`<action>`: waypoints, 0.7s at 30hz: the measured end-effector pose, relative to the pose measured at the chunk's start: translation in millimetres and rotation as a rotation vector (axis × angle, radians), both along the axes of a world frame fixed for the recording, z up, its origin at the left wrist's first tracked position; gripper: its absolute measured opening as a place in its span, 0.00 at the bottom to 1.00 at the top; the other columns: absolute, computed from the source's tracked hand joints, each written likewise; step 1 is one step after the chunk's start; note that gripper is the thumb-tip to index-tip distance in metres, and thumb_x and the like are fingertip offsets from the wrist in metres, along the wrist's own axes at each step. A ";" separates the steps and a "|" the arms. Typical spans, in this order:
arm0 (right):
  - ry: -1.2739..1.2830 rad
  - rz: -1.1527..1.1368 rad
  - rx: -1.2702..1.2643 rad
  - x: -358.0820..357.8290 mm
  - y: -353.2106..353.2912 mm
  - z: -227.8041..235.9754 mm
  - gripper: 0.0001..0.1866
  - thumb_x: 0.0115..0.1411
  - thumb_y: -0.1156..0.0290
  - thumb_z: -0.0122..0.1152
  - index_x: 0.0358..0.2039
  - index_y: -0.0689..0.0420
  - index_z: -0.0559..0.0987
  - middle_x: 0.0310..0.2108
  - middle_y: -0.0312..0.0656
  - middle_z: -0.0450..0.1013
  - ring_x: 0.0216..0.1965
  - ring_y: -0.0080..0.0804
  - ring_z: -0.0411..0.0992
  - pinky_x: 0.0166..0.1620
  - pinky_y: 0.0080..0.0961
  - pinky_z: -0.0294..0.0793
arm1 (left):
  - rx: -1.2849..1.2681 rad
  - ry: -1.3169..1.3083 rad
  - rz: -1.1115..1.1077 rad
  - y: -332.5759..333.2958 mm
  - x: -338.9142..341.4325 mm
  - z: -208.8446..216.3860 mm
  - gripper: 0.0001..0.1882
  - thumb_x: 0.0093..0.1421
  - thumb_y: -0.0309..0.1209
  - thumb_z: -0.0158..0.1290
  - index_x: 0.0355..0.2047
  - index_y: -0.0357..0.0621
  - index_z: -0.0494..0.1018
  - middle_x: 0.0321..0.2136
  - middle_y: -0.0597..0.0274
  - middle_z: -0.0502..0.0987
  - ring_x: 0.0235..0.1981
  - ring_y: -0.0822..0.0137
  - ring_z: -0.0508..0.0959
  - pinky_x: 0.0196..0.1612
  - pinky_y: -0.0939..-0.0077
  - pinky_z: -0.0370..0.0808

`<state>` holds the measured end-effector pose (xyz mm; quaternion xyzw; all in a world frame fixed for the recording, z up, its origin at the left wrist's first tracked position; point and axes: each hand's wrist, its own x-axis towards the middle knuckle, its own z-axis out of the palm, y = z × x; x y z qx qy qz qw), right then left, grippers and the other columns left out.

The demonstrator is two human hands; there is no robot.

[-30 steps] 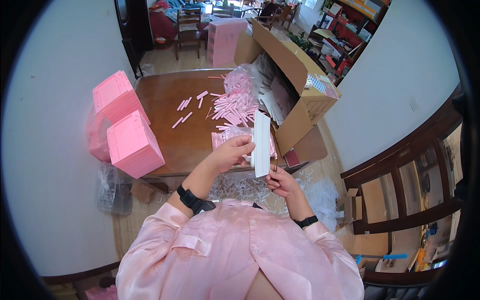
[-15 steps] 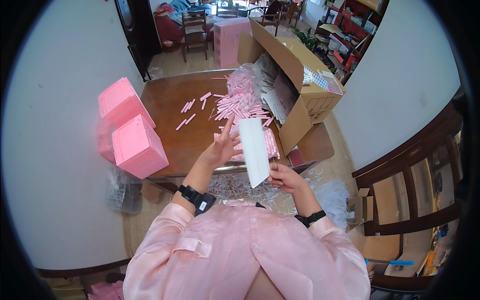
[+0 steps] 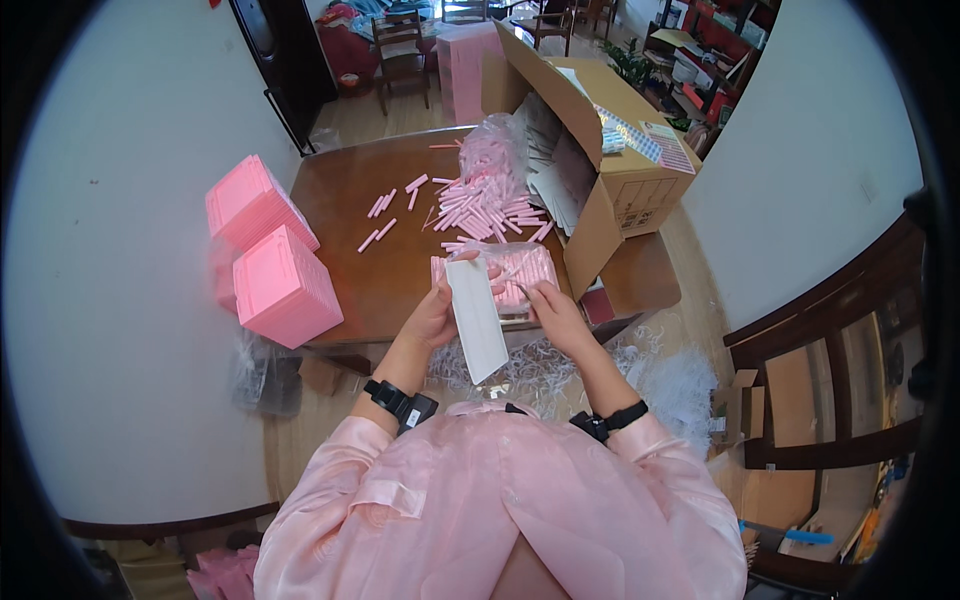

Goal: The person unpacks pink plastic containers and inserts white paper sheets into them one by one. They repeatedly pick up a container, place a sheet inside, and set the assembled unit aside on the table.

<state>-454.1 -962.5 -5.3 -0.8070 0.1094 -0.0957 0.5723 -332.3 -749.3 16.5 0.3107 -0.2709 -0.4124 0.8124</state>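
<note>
A long, flat white paper piece [image 3: 478, 318], perhaps a folded carton, tilts in front of the table's near edge. My left hand [image 3: 434, 316] is closed on its left side, thumb along the edge and fingertips behind it. My right hand [image 3: 556, 316] is apart from it, thumb and forefinger pinched together over the clear-wrapped bundle of pink tubes [image 3: 535, 266]. Whatever sits in that pinch is too small to make out. Behind the bundle, loose pink tubes [image 3: 480, 212] spill from a clear plastic bag [image 3: 492, 158].
An open cardboard box [image 3: 640, 200] of flat white pieces stands at the table's right. Two stacks of pink boxes [image 3: 285, 285] rise on the left. Several single tubes [image 3: 380, 205] lie on the brown tabletop [image 3: 340, 230]. Shredded white paper [image 3: 670, 390] covers floor by the table.
The white piece has passed from my right hand to my left and shifted left and nearer. My right hand has let go of its lower corner and moved up to the wrapped bundle.
</note>
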 end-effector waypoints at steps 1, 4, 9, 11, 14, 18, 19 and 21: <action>-0.097 0.041 -0.034 4.6 5.2 9.5 0.15 0.71 0.58 0.52 0.40 0.59 0.76 0.27 0.45 0.76 0.28 0.36 0.75 0.34 0.36 0.73 | 0.030 -0.006 -0.002 -0.6 -3.3 -2.2 0.54 0.52 0.66 0.60 0.71 0.55 0.53 0.64 0.47 0.68 0.63 0.48 0.72 0.61 0.53 0.75; -0.111 0.114 -0.119 19.3 27.5 35.0 0.13 0.69 0.60 0.54 0.40 0.58 0.76 0.29 0.50 0.77 0.31 0.44 0.78 0.37 0.39 0.75 | 0.019 0.015 -0.077 -2.5 -10.9 -4.7 0.53 0.55 0.61 0.63 0.71 0.49 0.52 0.60 0.53 0.71 0.59 0.57 0.75 0.60 0.60 0.75; -0.044 0.118 -0.085 22.7 46.0 48.4 0.12 0.68 0.61 0.56 0.40 0.58 0.77 0.30 0.51 0.78 0.32 0.47 0.79 0.36 0.40 0.75 | 0.026 0.083 0.003 -9.2 -24.4 -4.3 0.52 0.56 0.59 0.64 0.71 0.48 0.53 0.57 0.57 0.72 0.57 0.62 0.76 0.58 0.63 0.76; -0.064 0.134 -0.027 22.4 46.6 44.7 0.11 0.67 0.62 0.57 0.39 0.58 0.77 0.29 0.48 0.78 0.30 0.41 0.78 0.35 0.37 0.75 | 0.018 0.101 0.019 -9.7 -28.4 -4.6 0.52 0.56 0.59 0.64 0.71 0.48 0.53 0.56 0.58 0.73 0.56 0.62 0.76 0.57 0.63 0.77; -0.110 0.188 0.120 24.0 45.7 37.7 0.09 0.68 0.65 0.57 0.38 0.58 0.77 0.26 0.39 0.75 0.27 0.28 0.74 0.33 0.29 0.72 | 0.015 0.087 0.039 -10.6 -31.4 -5.6 0.51 0.56 0.58 0.64 0.70 0.49 0.53 0.54 0.58 0.73 0.55 0.63 0.76 0.55 0.65 0.78; -0.109 0.281 0.318 23.0 40.4 33.5 0.07 0.69 0.68 0.56 0.36 0.57 0.77 0.24 0.30 0.70 0.27 0.17 0.68 0.32 0.20 0.68 | 0.026 0.014 0.055 -12.9 -32.2 -4.3 0.47 0.57 0.58 0.63 0.68 0.52 0.55 0.52 0.59 0.74 0.53 0.63 0.77 0.53 0.65 0.79; -0.117 0.311 0.343 21.8 38.9 33.5 0.07 0.69 0.69 0.55 0.35 0.57 0.77 0.24 0.29 0.69 0.27 0.16 0.67 0.33 0.19 0.67 | 0.035 -0.011 0.061 -13.7 -32.7 -3.3 0.47 0.57 0.58 0.63 0.68 0.53 0.55 0.51 0.59 0.74 0.52 0.63 0.78 0.52 0.65 0.79; -0.033 0.330 0.400 15.1 31.7 34.3 0.07 0.71 0.70 0.54 0.34 0.56 0.75 0.26 0.28 0.68 0.29 0.15 0.65 0.35 0.17 0.66 | 0.040 0.008 0.084 -15.3 -35.3 -1.0 0.45 0.58 0.59 0.62 0.67 0.54 0.56 0.50 0.59 0.74 0.50 0.63 0.78 0.52 0.65 0.79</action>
